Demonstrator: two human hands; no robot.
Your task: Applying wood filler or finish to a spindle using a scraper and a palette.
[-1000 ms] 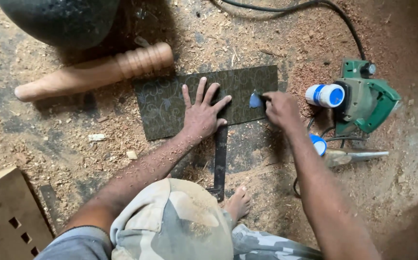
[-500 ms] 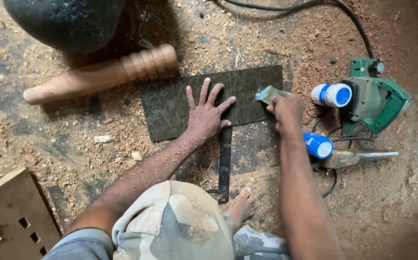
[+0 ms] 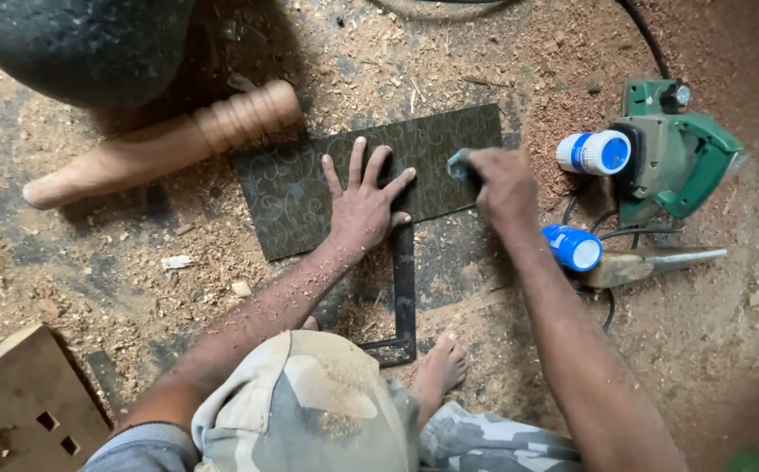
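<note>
- A turned pale wooden leg [image 3: 165, 144] lies left on the sawdust-covered floor [image 3: 91, 253].
- Our left hand [image 3: 363, 203] spreads its fingers flat, pinning the dark patterned rectangular sheet [image 3: 292, 188].
- Our right hand [image 3: 503, 185] pinches a small grey-blue block [image 3: 459, 163] against the sheet's right end.
- A green power planer [image 3: 678, 157] rests farther right.

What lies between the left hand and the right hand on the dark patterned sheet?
In the head view, only a bare stretch of the dark patterned sheet lies between the left hand and the right hand; nothing else is there.

dark patterned sheet [image 3: 309, 188] | flat, long side slightly tilted | just below turned wooden leg [image 3: 161, 144] | small grey-blue tool [image 3: 460, 163] on its right end
</note>
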